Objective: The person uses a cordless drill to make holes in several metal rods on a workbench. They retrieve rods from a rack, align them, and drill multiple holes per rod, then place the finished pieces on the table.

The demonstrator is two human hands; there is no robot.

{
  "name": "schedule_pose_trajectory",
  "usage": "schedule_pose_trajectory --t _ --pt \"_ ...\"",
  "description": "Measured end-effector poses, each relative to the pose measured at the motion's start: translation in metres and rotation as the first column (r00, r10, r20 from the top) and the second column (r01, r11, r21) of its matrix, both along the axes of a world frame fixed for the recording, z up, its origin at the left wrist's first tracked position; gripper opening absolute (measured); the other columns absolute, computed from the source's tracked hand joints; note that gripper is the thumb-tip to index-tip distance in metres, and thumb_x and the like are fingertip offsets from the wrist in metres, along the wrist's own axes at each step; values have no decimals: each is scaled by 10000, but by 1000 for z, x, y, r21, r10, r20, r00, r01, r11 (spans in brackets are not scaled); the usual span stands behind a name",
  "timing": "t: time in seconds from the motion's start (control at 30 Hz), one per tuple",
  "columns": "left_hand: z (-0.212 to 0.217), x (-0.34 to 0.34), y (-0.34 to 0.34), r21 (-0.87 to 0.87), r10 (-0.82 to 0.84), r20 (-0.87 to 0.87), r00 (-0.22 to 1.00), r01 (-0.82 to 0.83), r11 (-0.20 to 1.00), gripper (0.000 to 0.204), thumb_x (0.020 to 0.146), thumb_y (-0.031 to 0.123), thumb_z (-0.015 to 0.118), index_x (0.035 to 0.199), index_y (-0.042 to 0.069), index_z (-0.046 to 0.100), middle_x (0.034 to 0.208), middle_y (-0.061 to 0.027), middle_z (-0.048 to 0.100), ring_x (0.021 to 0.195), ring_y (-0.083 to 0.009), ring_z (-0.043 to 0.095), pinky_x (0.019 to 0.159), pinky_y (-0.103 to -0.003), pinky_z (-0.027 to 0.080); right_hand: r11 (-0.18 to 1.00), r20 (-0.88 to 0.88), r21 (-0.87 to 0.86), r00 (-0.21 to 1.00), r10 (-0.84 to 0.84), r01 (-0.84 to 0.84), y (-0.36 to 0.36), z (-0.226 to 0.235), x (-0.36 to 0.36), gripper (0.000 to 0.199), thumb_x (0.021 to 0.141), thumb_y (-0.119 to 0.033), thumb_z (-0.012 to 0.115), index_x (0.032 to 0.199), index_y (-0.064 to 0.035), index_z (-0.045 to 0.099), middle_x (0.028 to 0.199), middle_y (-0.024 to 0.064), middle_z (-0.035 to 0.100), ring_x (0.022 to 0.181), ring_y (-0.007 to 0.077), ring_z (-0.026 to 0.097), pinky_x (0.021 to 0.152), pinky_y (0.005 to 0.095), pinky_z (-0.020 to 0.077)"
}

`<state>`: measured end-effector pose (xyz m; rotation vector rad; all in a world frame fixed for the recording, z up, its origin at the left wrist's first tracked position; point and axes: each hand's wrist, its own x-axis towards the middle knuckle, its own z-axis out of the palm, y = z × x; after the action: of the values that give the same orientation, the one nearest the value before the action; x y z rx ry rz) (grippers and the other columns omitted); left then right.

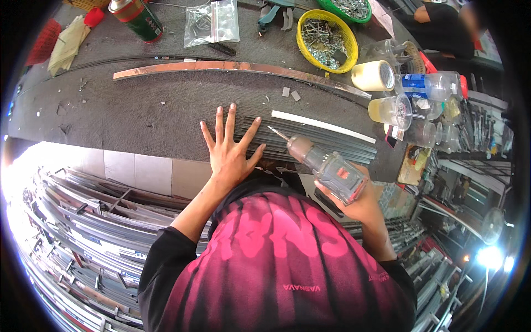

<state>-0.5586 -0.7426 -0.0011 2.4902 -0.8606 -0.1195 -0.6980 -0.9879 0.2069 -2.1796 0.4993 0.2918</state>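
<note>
My right hand (362,202) is wrapped round a cordless drill (334,174), whose thin bit points up and left. Beneath the bit lies a bundle of dark grey metal strips (326,141), side by side near the table's front edge. A white strip (323,126) rests along the bundle's far side. Fingers spread, my left hand (229,149) lies flat on the dark tabletop (138,110), its thumb and forefinger at the left ends of the strips. Farther back, a long copper-coloured strip (238,66) stretches across the table.
At the back stand a yellow basket of screws (327,41), a green basket (348,8), a bag of small parts (211,23) and a spray can (137,21). A tape roll (373,76), a drink cup (390,110) and plastic bottles (431,87) crowd the right. Metal-profile racks (83,232) are lower left.
</note>
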Motion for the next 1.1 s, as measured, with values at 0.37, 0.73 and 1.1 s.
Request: schedule_pose_trajectory --t 0.37,0.73,1.1 --pt "-10 3 8 -114 -1 -64 998 -6 993 755 969 554 872 1684 429 662 1924 -202 327 1786 -498 239 1381 -819 81 986 -156 -146 986 61 -84 48 -31 58 344 942 -195 971 1170 4 807 1055 166 865 969 293 855 863 400 648" --pt "-12 4 10 -134 -18 -98 995 4 991 739 990 569 854 1687 424 656 1935 -206 296 1792 -507 215 1380 -820 75 992 -188 -127 982 -9 -16 57 -31 68 333 947 -237 976 1112 12 831 1012 178 869 945 321 866 832 415 652" --pt "-11 4 10 -114 -30 -104 994 18 993 752 982 575 851 1692 428 648 1934 -212 294 1793 -517 195 1378 -825 63 978 -159 -187 985 64 -94 46 -38 65 297 949 -198 963 1115 4 823 995 160 859 913 285 850 820 405 634"
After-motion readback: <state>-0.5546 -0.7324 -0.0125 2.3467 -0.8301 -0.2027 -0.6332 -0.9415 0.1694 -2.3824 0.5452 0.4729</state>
